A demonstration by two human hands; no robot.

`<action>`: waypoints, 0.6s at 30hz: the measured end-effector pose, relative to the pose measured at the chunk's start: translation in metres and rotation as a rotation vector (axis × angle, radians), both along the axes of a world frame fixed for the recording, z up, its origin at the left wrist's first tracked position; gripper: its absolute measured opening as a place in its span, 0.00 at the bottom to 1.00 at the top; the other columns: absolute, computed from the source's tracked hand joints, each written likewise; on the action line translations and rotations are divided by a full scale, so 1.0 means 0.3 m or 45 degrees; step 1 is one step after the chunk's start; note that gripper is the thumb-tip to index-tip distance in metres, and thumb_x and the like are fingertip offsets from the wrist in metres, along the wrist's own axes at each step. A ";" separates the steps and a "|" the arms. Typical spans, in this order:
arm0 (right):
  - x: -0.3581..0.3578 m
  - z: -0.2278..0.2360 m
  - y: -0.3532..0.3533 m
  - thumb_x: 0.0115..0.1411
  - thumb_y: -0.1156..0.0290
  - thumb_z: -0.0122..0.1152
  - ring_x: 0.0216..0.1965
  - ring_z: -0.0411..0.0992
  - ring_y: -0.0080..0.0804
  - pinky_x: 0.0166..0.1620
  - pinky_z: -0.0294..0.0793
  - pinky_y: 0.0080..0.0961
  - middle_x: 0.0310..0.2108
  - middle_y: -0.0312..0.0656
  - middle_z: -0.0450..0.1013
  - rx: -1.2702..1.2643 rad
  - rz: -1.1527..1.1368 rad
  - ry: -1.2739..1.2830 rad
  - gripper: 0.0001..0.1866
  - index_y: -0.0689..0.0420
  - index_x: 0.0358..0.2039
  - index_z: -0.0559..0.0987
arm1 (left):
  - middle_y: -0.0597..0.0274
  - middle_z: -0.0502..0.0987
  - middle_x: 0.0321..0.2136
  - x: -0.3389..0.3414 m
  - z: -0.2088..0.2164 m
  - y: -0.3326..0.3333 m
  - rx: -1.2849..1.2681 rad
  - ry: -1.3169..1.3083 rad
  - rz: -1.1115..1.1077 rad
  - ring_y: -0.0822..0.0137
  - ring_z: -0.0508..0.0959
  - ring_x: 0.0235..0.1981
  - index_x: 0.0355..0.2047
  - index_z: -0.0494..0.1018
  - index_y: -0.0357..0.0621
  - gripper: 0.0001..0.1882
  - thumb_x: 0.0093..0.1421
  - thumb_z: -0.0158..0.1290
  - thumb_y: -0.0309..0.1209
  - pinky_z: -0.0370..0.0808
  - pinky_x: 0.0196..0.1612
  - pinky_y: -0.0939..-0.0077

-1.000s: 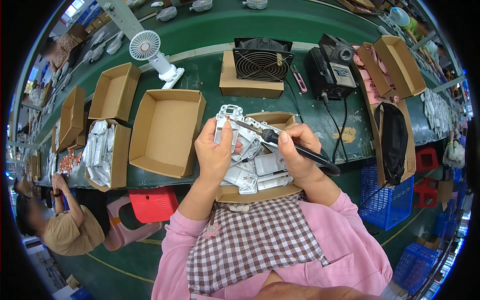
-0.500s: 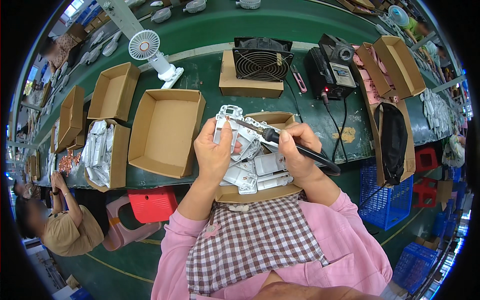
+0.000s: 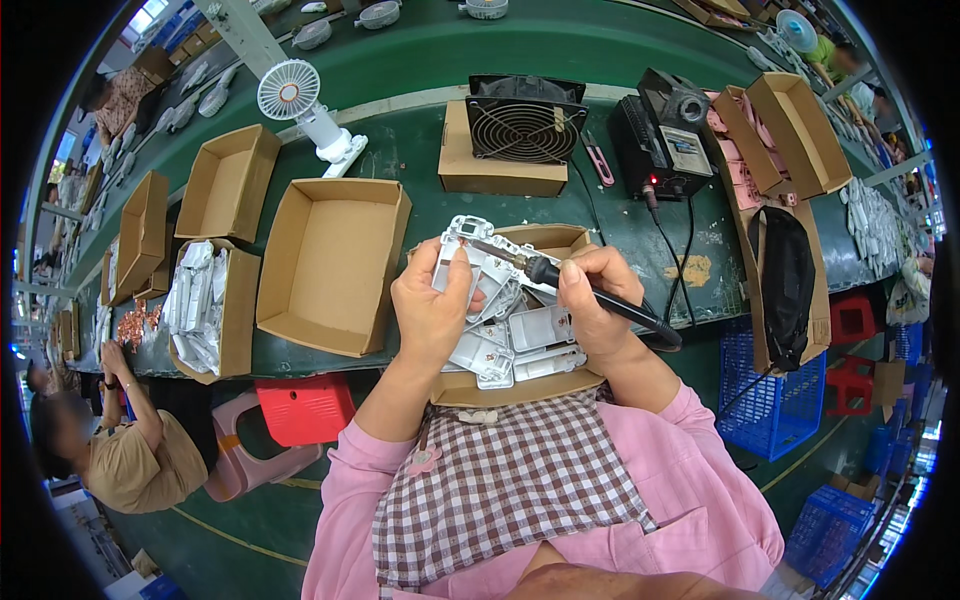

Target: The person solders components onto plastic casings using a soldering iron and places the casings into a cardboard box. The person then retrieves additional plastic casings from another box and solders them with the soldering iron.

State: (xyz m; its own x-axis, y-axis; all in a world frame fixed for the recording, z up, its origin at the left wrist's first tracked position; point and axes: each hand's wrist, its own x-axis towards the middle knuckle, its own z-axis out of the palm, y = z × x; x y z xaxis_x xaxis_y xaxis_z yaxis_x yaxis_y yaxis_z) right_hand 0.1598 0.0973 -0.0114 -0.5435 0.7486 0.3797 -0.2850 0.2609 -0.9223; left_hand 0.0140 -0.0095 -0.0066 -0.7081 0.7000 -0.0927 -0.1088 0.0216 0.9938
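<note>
My left hand [image 3: 430,300] is closed on a small white plastic housing [image 3: 468,228], held up above a cardboard box of parts. In my right hand [image 3: 600,293] is a soldering iron [image 3: 545,271] with a black handle, gripped like a pen. Its metal tip points left and meets the housing beside my left thumb; whether it touches cannot be made out. Beneath both hands, the open cardboard box [image 3: 520,392] holds several white plastic parts [image 3: 540,328], some with small copper-coloured pieces on them.
An open cardboard box [image 3: 325,270] stands to the left, beside a box of white parts [image 3: 200,300]. Behind are a white fan [image 3: 300,100], a black square fan [image 3: 525,125] and a black soldering station [image 3: 665,140]. A co-worker [image 3: 140,440] sits at far left.
My left hand has shifted slightly, and the white housing has turned a little and moved right under the iron's tip. My right hand stays nearly still. Items on the far conveyor have slid left.
</note>
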 end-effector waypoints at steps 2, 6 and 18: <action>0.005 0.000 -0.003 0.58 0.74 0.59 0.21 0.63 0.16 0.24 0.63 0.16 0.21 0.36 0.70 0.019 -0.003 -0.015 0.07 0.61 0.28 0.71 | 0.64 0.76 0.25 0.005 -0.001 -0.004 0.002 0.000 0.001 0.80 0.74 0.19 0.38 0.72 0.36 0.07 0.62 0.48 0.26 0.74 0.20 0.85; 0.013 -0.001 -0.012 0.58 0.74 0.59 0.21 0.63 0.16 0.24 0.62 0.16 0.21 0.35 0.69 0.006 -0.006 -0.022 0.07 0.61 0.27 0.71 | 0.64 0.76 0.24 0.015 -0.003 -0.008 0.003 0.003 0.007 0.79 0.74 0.19 0.38 0.72 0.35 0.08 0.62 0.48 0.26 0.74 0.20 0.85; 0.015 0.009 0.026 0.61 0.74 0.52 0.18 0.63 0.18 0.23 0.64 0.16 0.20 0.37 0.66 -0.158 -0.162 0.323 0.07 0.60 0.28 0.66 | 0.54 0.76 0.26 0.008 0.072 -0.101 -0.317 1.776 0.212 0.54 0.76 0.28 0.43 0.69 0.37 0.14 0.57 0.52 0.29 0.72 0.31 0.62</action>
State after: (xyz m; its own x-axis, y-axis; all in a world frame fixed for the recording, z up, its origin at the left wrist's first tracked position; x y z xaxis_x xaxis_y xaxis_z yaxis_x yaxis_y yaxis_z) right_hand 0.1643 0.1051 -0.0086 -0.3419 0.8537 0.3929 -0.4822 0.1994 -0.8530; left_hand 0.0163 -0.0398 0.0151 -0.3915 0.6703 0.6305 0.9201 0.2927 0.2601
